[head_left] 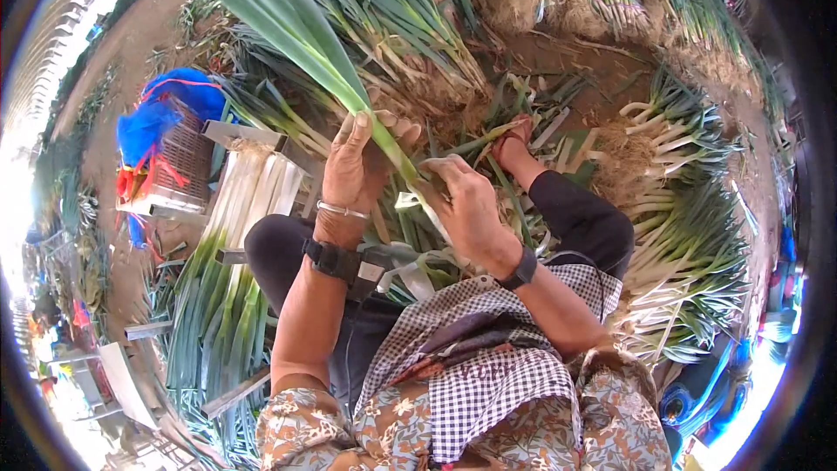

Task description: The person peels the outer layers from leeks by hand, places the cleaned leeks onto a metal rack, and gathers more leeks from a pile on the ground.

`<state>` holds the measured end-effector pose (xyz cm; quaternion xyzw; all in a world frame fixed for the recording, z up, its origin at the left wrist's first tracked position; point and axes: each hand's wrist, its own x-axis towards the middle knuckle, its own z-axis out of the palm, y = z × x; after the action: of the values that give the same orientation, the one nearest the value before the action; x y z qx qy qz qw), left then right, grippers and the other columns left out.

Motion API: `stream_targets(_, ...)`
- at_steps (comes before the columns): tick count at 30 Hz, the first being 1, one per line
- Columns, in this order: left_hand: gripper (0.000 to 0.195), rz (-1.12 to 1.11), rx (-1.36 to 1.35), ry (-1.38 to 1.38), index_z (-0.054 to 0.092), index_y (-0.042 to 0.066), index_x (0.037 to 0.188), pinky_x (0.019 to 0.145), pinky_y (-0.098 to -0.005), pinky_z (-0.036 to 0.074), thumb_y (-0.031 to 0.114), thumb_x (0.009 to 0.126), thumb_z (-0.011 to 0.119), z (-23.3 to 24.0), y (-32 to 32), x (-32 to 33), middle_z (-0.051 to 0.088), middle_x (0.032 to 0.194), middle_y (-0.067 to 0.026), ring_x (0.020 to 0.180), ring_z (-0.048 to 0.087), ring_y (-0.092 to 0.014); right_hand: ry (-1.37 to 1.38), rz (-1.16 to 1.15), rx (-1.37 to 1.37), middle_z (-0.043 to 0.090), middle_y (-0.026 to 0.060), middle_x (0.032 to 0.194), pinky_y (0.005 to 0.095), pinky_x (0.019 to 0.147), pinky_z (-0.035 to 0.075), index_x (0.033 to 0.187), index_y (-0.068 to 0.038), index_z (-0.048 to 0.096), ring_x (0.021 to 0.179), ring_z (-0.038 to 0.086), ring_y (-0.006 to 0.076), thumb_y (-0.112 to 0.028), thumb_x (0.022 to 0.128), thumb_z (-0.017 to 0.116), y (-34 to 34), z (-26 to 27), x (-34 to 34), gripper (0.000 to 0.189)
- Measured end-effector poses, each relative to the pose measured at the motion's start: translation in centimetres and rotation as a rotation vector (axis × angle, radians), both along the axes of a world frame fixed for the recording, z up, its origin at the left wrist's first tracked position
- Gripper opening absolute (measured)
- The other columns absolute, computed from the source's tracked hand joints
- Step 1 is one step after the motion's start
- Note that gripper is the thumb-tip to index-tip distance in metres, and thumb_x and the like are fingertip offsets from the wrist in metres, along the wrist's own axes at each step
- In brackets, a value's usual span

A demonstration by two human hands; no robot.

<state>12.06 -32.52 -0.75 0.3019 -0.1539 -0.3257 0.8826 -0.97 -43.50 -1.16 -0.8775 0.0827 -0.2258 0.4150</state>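
Observation:
A single leek [393,149] slants across the middle of the view, its green leaves reaching to the upper left. My left hand [350,167] holds the stem just below where the leaves fan out, thumb on top. Lower down, my right hand [472,217] has its fingers curled at the pale end of the same stem, which they partly hide. A loose pale strip of leaf [408,200] curls away from the stem between the hands. Leaf scraps [418,278] lie beneath, between my legs.
To the left, a row of clean white-stemmed leeks [245,193] rests on a wooden rack [235,134]. Behind it stands a plastic crate [186,147] with blue netting [147,127]. Rooted leeks [418,46] are heaped ahead, and more leeks [680,261] lie along the right.

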Motion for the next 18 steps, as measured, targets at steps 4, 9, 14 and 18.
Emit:
stream_targets(4,0.025,0.086,-0.022,0.01,0.058,0.001,0.101,0.097,-0.0466,0.046,0.023,0.09,0.063,-1.0,0.7,0.0,0.06,0.095,-0.0077,0.096,0.059,-0.024,0.018,0.008,-0.054,0.062,0.0149,0.094,0.0408,0.066,0.05,0.098,-0.002,0.059,0.081,0.062,0.0348,-0.012,0.074,0.07,1.3,-0.5,1.2,0.028)
stream_targets(9,0.023,0.168,-0.075,0.096,0.06,0.002,0.102,0.097,-0.0482,0.046,0.017,0.087,0.067,-0.5,1.1,-0.4,0.063,0.094,-0.0087,0.099,0.06,-0.025,0.003,0.007,-0.162,0.061,0.0157,0.089,0.0408,0.064,0.05,0.094,-0.002,0.058,0.079,0.062,0.0351,-0.011,0.071,0.072,1.9,-0.8,2.0,0.029)
stream_targets(14,0.026,0.182,-0.007,0.032,0.056,0.001,0.104,0.097,-0.0476,0.048,0.024,0.091,0.061,-0.8,1.6,-0.2,0.061,0.094,-0.0085,0.096,0.061,-0.026,-0.011,-0.015,-0.187,0.061,0.0177,0.086,0.0401,0.062,0.05,0.094,0.0,0.058,0.073,0.061,0.0369,-0.01,0.07,0.071,1.9,-1.6,2.7,0.029)
stream_targets(18,0.034,0.163,0.038,0.036,0.052,0.004,0.119,0.095,-0.0489,0.049,0.027,0.094,0.056,-0.2,2.0,-0.3,0.062,0.094,-0.009,0.099,0.061,-0.027,0.027,-0.011,0.642,0.066,0.0103,0.081,0.03,0.054,0.048,0.096,-0.001,0.06,0.058,0.06,0.0226,-0.011,0.082,0.063,0.8,-3.2,2.9,0.017)
